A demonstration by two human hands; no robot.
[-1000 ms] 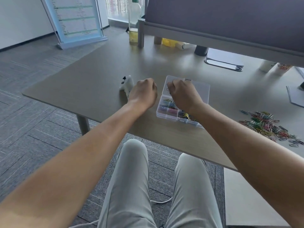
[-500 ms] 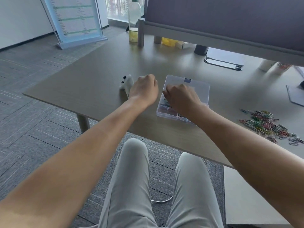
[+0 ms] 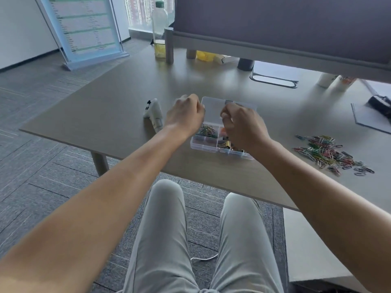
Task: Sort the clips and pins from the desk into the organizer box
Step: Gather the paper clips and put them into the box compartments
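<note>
The clear organizer box stands on the desk with its lid open at the back. Coloured paper clips and gold binder clips fill its front compartments. My left hand is curled at the lid's left edge, fingertips touching it. Above the box's middle compartments hovers my right hand, fingers pinched together; I cannot see anything between them. A loose pile of coloured paper clips lies on the desk to the right of the box.
A white game controller lies just left of my left hand. A bottle, a desk divider and cups stand at the back. A grey pad lies far right. The desk's front edge runs just below the box.
My left hand has lifted off the desk and moved right to the lid's edge. My right hand has risen from the front compartments and its fingers are now pinched.
</note>
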